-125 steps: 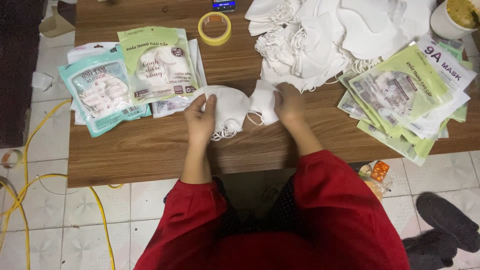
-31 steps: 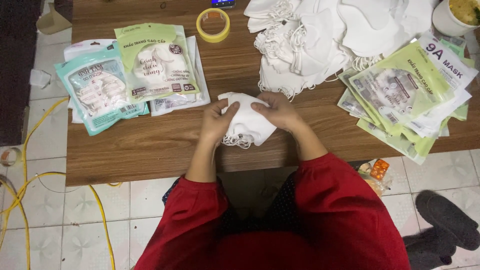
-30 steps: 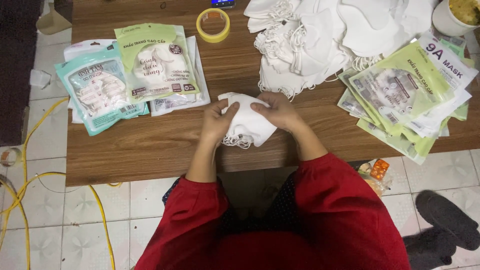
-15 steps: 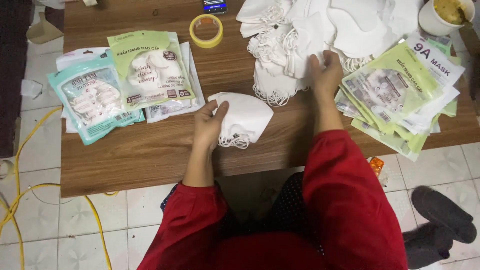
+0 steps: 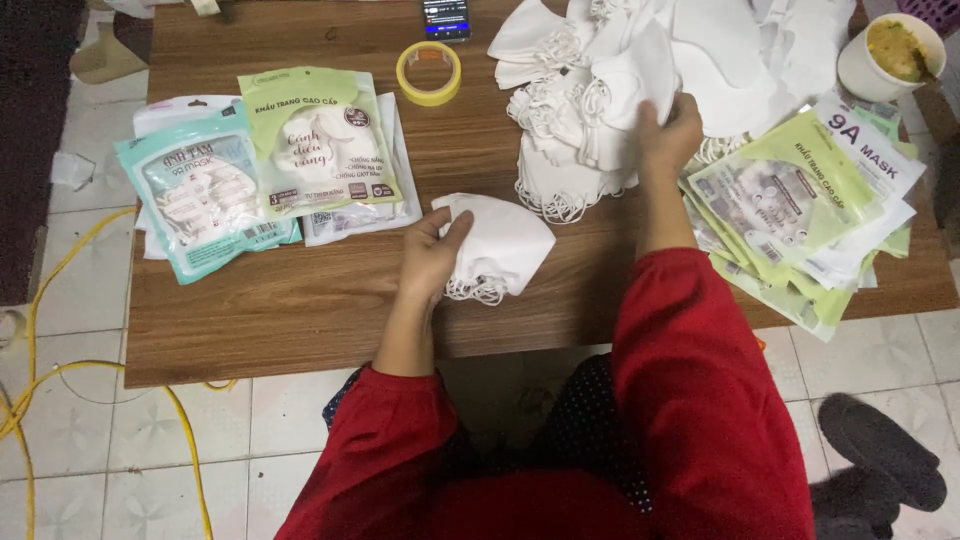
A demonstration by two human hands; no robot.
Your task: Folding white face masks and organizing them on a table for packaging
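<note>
My left hand (image 5: 432,255) grips the left edge of a small stack of folded white masks (image 5: 500,248) lying on the brown wooden table (image 5: 300,310). My right hand (image 5: 668,135) reaches out to the back right and pinches a white mask (image 5: 630,85) at the edge of a big loose pile of white masks (image 5: 700,50). Red sleeves cover both arms.
Filled mask packets, green (image 5: 318,140) and teal (image 5: 205,205), lie at the left. A heap of flat green-and-white packets (image 5: 810,200) sits at the right. A yellow tape roll (image 5: 428,72), a phone (image 5: 446,18) and a cup of food (image 5: 890,55) stand at the back. Yellow cable (image 5: 60,380) runs over the tiled floor.
Both hands were folding the masks together a second ago. My right hand has since left the stack and reached into the loose pile, taking hold of a mask; my left hand stays on the stack.
</note>
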